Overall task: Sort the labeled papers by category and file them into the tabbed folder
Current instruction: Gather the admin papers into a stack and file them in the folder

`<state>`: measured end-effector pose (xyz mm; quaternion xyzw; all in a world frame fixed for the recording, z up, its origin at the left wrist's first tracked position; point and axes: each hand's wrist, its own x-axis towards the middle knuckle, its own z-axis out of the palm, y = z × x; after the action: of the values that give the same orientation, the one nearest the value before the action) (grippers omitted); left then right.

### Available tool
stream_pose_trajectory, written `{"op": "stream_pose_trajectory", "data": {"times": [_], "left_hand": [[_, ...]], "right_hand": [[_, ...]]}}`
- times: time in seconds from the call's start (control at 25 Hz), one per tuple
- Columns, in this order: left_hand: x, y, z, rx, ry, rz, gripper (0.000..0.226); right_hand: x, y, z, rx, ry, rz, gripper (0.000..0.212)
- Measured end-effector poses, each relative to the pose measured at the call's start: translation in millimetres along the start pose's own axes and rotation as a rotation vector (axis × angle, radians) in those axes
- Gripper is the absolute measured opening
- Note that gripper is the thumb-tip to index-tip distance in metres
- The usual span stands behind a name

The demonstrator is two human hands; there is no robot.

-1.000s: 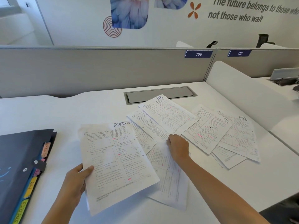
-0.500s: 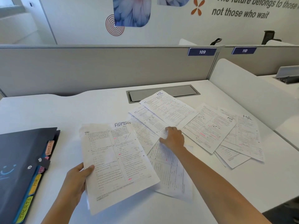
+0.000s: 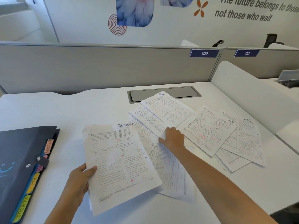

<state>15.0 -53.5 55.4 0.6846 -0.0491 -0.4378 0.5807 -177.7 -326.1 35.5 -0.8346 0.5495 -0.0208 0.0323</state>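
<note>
While left hand (image 3: 79, 183) grips ADMIN sheet (image 3: 119, 164), right hand (image 3: 174, 139) touches papers (image 3: 210, 133).

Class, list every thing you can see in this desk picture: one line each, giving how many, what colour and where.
ADMIN sheet: one, white, printed, held above the desk's near side.
loose sheets: several, overlapping, white with pink marks, desk centre-right; three show HR.
tabbed folder: one, dark navy, desk's left edge; tabs read ADMIN, HR, SPORTS.
desk: one, white.
cable hatch: one, grey, at desk's back.
partition: one, grey, behind desk.
number plates: two, blue, 109 and 110, on partition.
left hand: grips the ADMIN sheet's left edge.
right hand: on the loose sheets; grip unclear.
</note>
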Motion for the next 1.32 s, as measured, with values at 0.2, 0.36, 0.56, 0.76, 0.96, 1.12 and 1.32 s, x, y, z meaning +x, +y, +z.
{"op": "stream_pose_trajectory", "data": {"times": [0.2,0.36,0.56,0.76,0.96,1.12,1.32], "left_hand": [[0,2,3,0.005,-0.022,0.006,0.035],[-2,3,-2,-0.013,-0.011,0.005,0.035],[-2,2,-12,-0.025,0.025,0.001,0.035],[0,-2,-11,-0.014,0.040,-0.007,0.035],[4,-7,-2,0.046,0.049,0.008,0.032],[2,-8,5,0.136,0.071,0.039,0.029],[3,-6,14,0.160,0.150,0.005,0.046]], "right_hand": [[4,-6,-2,-0.033,0.042,-0.027,0.021],[8,-3,-5,-0.105,0.065,-0.052,0.028],[10,-8,-16,0.071,0.171,0.070,0.022],[-29,-39,-22,0.223,0.563,-0.192,0.019],[-93,-85,-11,0.245,0.497,-0.560,0.038],[-125,-112,-1,0.231,0.298,-0.639,0.047],[-134,-124,-10,0.630,-0.294,-0.414,0.035]]}}
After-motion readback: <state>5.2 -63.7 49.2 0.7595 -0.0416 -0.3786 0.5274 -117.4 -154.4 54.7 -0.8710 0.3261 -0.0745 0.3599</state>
